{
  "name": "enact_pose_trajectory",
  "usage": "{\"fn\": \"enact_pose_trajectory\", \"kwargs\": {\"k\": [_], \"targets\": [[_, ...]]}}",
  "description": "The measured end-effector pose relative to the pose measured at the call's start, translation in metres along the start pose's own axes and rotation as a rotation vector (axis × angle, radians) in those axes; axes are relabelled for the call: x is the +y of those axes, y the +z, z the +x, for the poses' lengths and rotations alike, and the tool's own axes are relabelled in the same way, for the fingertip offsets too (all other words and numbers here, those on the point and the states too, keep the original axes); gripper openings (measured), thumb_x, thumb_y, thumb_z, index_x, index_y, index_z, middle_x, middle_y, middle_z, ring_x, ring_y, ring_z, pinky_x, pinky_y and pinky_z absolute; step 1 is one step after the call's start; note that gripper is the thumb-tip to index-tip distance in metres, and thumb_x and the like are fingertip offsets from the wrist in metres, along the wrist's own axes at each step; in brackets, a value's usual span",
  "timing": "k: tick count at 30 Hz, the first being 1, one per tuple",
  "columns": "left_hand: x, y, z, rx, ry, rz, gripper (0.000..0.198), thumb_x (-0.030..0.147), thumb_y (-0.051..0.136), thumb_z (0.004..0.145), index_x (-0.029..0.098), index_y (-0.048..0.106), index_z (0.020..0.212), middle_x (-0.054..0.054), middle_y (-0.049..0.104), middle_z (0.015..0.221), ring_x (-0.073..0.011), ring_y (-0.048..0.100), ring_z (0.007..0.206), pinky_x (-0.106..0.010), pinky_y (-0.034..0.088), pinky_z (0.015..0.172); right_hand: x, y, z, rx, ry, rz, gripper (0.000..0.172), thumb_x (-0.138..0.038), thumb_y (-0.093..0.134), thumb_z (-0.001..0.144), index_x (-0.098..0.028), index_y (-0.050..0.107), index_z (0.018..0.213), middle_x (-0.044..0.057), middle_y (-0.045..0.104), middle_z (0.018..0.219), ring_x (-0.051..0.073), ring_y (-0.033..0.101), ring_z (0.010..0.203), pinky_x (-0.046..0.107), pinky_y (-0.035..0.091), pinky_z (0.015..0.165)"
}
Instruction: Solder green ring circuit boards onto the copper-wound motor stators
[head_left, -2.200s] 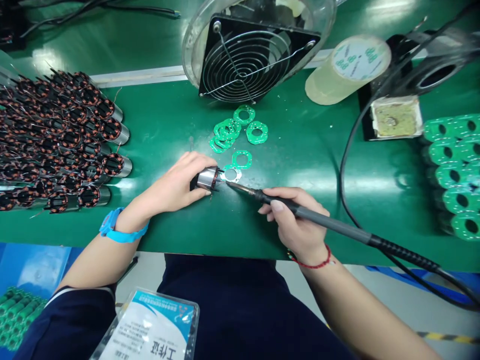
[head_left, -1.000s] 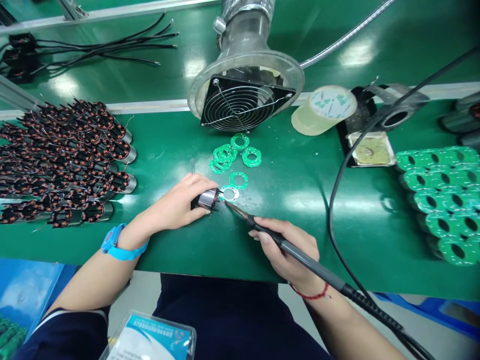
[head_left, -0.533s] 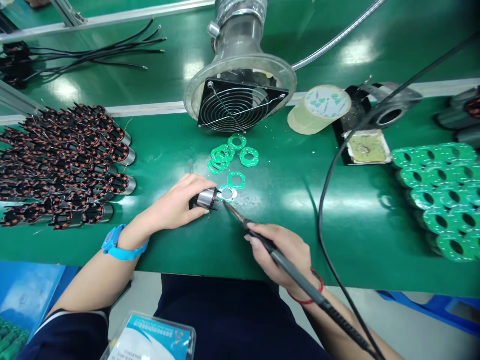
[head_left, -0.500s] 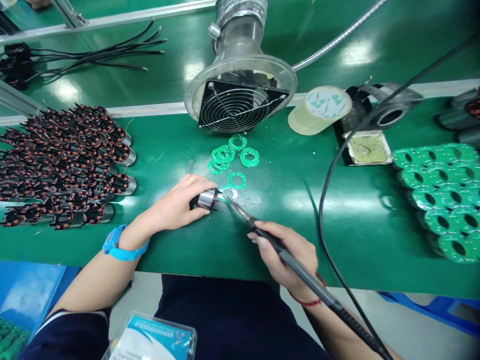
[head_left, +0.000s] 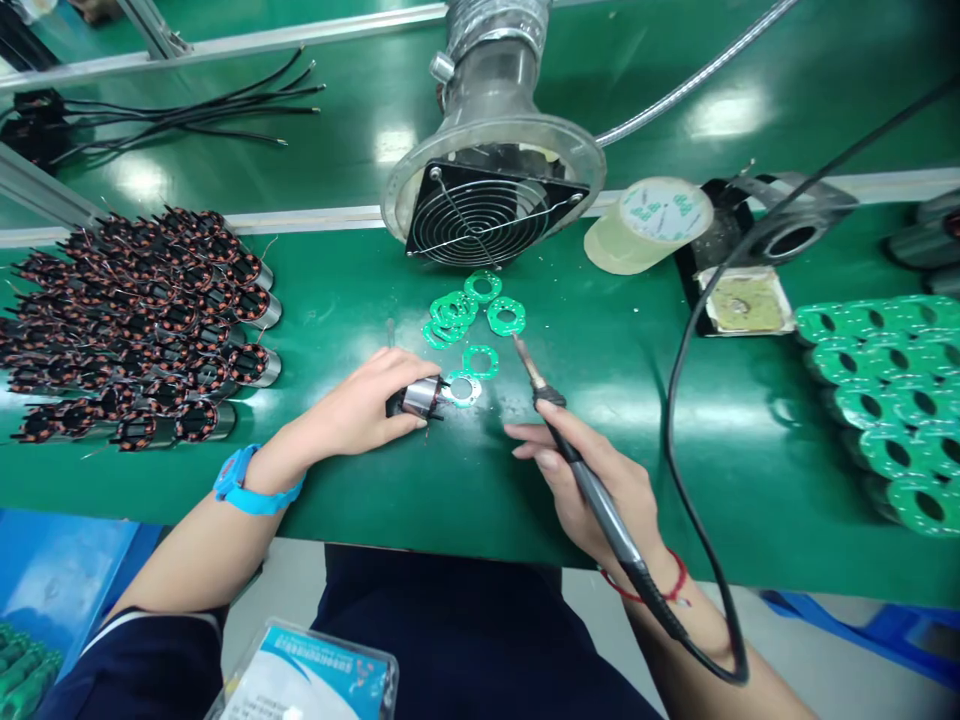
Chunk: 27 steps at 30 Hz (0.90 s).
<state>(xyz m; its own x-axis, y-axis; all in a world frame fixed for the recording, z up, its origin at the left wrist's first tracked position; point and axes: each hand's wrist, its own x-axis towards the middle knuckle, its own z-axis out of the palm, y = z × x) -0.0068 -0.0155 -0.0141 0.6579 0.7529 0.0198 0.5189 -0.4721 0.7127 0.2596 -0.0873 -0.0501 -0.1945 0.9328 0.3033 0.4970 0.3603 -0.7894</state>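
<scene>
My left hand is closed around a motor stator, a silver cylinder with dark windings, lying on its side on the green bench. Against its right end lies a green ring-shaped circuit board, bright with glare. In my right hand is a soldering iron, its tip raised toward the upper left, near another ring board. One more ring board lies just above the glaring one, and a small overlapping pile of ring boards sits farther back.
Rows of stators stand at the left. A fume extractor fan hangs at the back. Right of it are a tape roll and an iron stand with sponge. Board-topped stators fill the right; the iron's cable loops past my right hand.
My right hand has drawn the soldering iron right, away from the ring board beside the stator, and its tip now points more upward. My left hand keeps its hold on the stator.
</scene>
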Motion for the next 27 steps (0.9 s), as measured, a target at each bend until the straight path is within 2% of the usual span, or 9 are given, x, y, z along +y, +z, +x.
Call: {"fn": "enact_pose_trajectory", "kwargs": {"k": [5, 10, 15, 21, 27], "targets": [[-0.002, 0.002, 0.0, 0.016, -0.018, -0.007, 0.042, 0.019, 0.065, 0.085, 0.016, 0.055, 0.126, -0.011, 0.063, 0.118, -0.0238, 0.054, 0.11, -0.042, 0.046, 0.097, -0.007, 0.002, 0.002, 0.098, -0.079, 0.01, 0.03, -0.026, 0.061, 0.092, -0.025, 0.065, 0.121, 0.004, 0.07, 0.082, 0.017, 0.068, 0.069, 0.03, 0.057, 0.06], [-0.002, 0.002, 0.0, 0.018, -0.049, -0.002, 0.043, 0.021, 0.066, 0.085, 0.017, 0.055, 0.127, -0.01, 0.063, 0.117, -0.0234, 0.055, 0.108, -0.042, 0.047, 0.096, -0.016, 0.004, 0.0, 0.107, -0.039, 0.073, 0.02, -0.018, 0.061, 0.089, -0.024, 0.069, 0.106, 0.001, 0.068, 0.071, 0.014, 0.062, 0.054, 0.026, 0.051, 0.05], [-0.002, 0.001, 0.0, 0.018, -0.047, -0.001, 0.044, 0.02, 0.068, 0.084, 0.016, 0.055, 0.126, -0.011, 0.063, 0.118, -0.0233, 0.055, 0.109, -0.042, 0.047, 0.097, -0.016, 0.007, -0.001, 0.053, -0.044, 0.075, 0.017, -0.017, 0.06, 0.088, -0.023, 0.07, 0.101, 0.001, 0.074, 0.076, 0.013, 0.066, 0.056, 0.025, 0.054, 0.053], [0.0, 0.001, 0.0, 0.012, -0.038, -0.004, 0.044, 0.021, 0.067, 0.085, 0.017, 0.055, 0.127, -0.01, 0.064, 0.118, -0.023, 0.056, 0.11, -0.041, 0.047, 0.096, -0.014, 0.007, -0.003, 0.063, -0.197, -0.016, 0.021, -0.011, 0.06, 0.086, -0.02, 0.068, 0.104, 0.002, 0.071, 0.071, 0.014, 0.066, 0.056, 0.025, 0.053, 0.051], [0.001, 0.0, 0.001, -0.005, -0.043, -0.014, 0.044, 0.021, 0.068, 0.085, 0.016, 0.055, 0.127, -0.01, 0.064, 0.119, -0.0227, 0.055, 0.11, -0.04, 0.047, 0.096, -0.015, 0.005, -0.004, 0.053, -0.11, 0.036, 0.02, -0.013, 0.059, 0.088, -0.021, 0.067, 0.105, 0.003, 0.073, 0.076, 0.014, 0.068, 0.059, 0.025, 0.055, 0.053]]}}
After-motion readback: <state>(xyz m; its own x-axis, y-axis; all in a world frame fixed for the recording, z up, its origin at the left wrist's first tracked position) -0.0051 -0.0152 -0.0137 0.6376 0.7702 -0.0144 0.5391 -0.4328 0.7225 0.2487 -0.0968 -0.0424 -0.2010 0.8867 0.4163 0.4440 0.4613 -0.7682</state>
